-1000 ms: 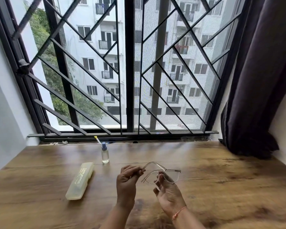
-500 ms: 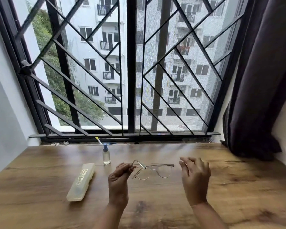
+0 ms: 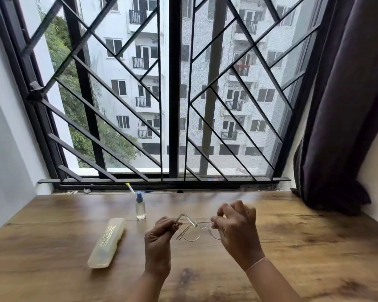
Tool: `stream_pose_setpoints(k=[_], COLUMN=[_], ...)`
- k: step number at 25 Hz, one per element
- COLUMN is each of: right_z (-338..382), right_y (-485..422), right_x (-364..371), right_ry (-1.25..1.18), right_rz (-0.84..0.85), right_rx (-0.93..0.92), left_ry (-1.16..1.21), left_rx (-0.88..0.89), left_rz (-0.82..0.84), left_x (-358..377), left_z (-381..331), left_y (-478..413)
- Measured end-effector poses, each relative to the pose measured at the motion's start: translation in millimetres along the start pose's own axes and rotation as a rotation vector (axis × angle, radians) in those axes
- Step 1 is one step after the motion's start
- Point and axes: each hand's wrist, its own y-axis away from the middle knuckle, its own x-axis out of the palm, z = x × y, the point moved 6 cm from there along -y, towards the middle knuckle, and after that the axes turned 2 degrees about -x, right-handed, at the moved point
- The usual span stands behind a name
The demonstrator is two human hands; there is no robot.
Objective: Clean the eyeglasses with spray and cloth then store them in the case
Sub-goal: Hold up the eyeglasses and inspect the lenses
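Holding the clear-framed, round-lensed eyeglasses just above the brown wood-grain table, the left hand keeps its pinch on the frame's left end, thumb and forefinger pressed together there. The right hand, spread and clear of the glasses half a second ago, has closed in. Its fingers are now curled and pinch the frame's right end, though the exact contact seems hidden behind the knuckles. One temple arm juts out near the left hand. The small clear spray bottle with a blue cap and the pale yellow oblong plastic case stay where they were, left of the hands.
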Motion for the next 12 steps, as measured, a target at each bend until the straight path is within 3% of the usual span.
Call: stream_pose_setpoints(k=[12], right_z=[-20], right_y=[-3], right_x=[0], right_ry=[-0.352], right_rz=[-0.111], right_rx=[0.272], left_ry=[0.005], left_rx=[0.023], left_rz=[-0.017], left_x=[3], left_z=[-8], left_y=[-3])
